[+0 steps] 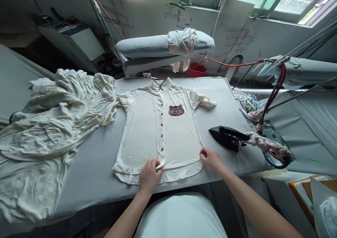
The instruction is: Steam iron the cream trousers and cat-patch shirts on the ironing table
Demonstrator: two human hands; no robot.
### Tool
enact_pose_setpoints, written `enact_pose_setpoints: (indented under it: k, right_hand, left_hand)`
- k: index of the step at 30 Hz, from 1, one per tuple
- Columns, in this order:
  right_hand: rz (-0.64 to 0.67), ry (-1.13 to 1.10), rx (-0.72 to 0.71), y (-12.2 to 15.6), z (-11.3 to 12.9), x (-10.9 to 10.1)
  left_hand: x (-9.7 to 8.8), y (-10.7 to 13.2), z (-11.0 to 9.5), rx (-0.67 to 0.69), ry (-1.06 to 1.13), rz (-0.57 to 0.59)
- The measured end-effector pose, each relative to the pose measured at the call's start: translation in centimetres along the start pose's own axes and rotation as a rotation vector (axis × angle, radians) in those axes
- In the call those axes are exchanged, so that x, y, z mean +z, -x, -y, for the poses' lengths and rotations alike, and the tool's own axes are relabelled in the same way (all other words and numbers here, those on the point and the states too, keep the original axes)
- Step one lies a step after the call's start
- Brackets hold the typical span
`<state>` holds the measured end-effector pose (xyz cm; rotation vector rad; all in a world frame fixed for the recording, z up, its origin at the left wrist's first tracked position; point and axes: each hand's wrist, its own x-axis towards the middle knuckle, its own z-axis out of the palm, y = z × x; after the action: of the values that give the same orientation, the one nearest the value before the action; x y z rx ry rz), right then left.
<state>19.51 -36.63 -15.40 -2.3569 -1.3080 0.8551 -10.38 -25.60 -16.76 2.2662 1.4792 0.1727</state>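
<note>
A cream short-sleeved shirt (142, 125) lies front up and spread out, its collar at the far side. Dark buttons run down its middle, and a brown cat-head patch (176, 110) sits on the chest. My left hand (151, 174) is closed on the bottom of the button placket, where a corner of the front hem is turned up. At the shirt's lower right side edge, my right hand (210, 157) pinches the fabric between thumb and fingers. A black iron (228, 138) rests on the board to the right of the shirt, its tip pointing left.
Crumpled cream garments (47, 136) are heaped on the left of the grey ironing table (92, 176). A padded sleeve board (147, 46) stands beyond the far edge. Cables and a cloth-wrapped hose (271, 146) run from the iron. A red bucket (197, 70) is behind the table.
</note>
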Motion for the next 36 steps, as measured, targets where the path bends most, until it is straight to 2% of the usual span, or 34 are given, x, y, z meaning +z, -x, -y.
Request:
enact_pose_setpoints:
  k: [2, 4, 5, 6, 7, 8, 10, 11, 12, 14, 15, 16, 18, 20, 22, 24, 26, 28, 30, 34, 36]
  right_hand:
    - [-0.068, -0.032, -0.128, -0.2, -0.8, -2.2]
    - [-0.299, 0.011, -0.251, -0.7, -2.3, -5.7]
    - [-0.421, 0.074, -0.276, -1.1, -3.4, -7.8]
    - [-0.483, 0.154, -0.257, -1.5, -4.7, -9.9]
    - [-0.457, 0.229, -0.203, -2.0, -6.0, -11.8]
    - [-0.360, 0.281, -0.124, -2.4, -7.1, -13.6]
    - [-0.076, 0.299, 0.018, -2.8, -8.2, -15.9]
    - [0.046, 0.289, 0.062, -2.6, -7.8, -16.4]
    - [0.139, 0.280, 0.082, -2.2, -6.9, -16.4]
    - [0.230, 0.298, 0.055, -0.7, -3.2, -15.1]
    - [0.246, 0.322, 0.030, 0.2, -0.6, -13.8]
    - [0.267, 0.342, 0.006, 1.1, 2.4, -12.2]
    - [0.312, 0.357, -0.060, 2.6, 8.8, -8.3]
    - [0.350, 0.349, -0.133, 3.3, 14.7, -4.0]
    - [0.375, 0.346, -0.203, 3.4, 18.9, 0.3]
    - [0.388, 0.373, -0.220, 3.6, 21.2, 3.9]
    - [0.401, 0.403, -0.189, 3.9, 22.3, 6.5]
    - [0.397, 0.402, -0.161, 4.4, 23.6, 8.5]
    - [0.384, 0.371, -0.174, 4.4, 25.9, 10.3]
    - [0.402, 0.378, -0.239, 3.5, 32.0, 14.0]
    - [0.422, 0.416, -0.252, 3.2, 33.6, 15.2]
  left_hand:
    - [0.0, 0.1, 0.0, 0.062, 0.092, -0.019]
    - [-0.1, 0.4, -0.3, 0.125, 0.156, -0.024]
    - [-0.1, 0.7, -0.4, 0.142, 0.171, -0.014]
    - [-0.2, 1.0, -0.3, 0.150, 0.184, 0.013]
    - [-0.5, 1.5, 0.0, 0.150, 0.204, 0.061]
    - [-0.9, 2.0, 0.7, 0.145, 0.233, 0.119]
    - [-2.2, 3.3, 3.2, 0.093, 0.295, 0.164]
    - [-3.0, 4.0, 5.0, 0.040, 0.309, 0.111]
    - [-3.9, 4.5, 6.9, -0.033, 0.296, 0.002]
    - [-5.5, 5.1, 10.8, -0.207, 0.207, -0.285]
    - [-6.1, 5.1, 12.4, -0.283, 0.161, -0.382]
    - [-6.6, 4.9, 13.7, -0.340, 0.130, -0.422]
    - [-7.0, 3.9, 15.3, -0.388, 0.118, -0.378]
    - [-6.9, 2.8, 15.8, -0.382, 0.125, -0.299]
    - [-6.5, 2.0, 15.9, -0.383, 0.125, -0.272]
    - [-6.1, 1.7, 16.3, -0.402, 0.153, -0.279]
    - [-5.9, 1.8, 17.0, -0.414, 0.188, -0.311]
    - [-5.7, 2.2, 17.8, -0.405, 0.165, -0.344]
    - [-5.7, 2.7, 18.4, -0.390, 0.104, -0.351]
    - [-6.4, 3.3, 19.1, -0.378, 0.092, -0.282]
    - [-7.0, 3.0, 19.4, -0.390, 0.136, -0.229]
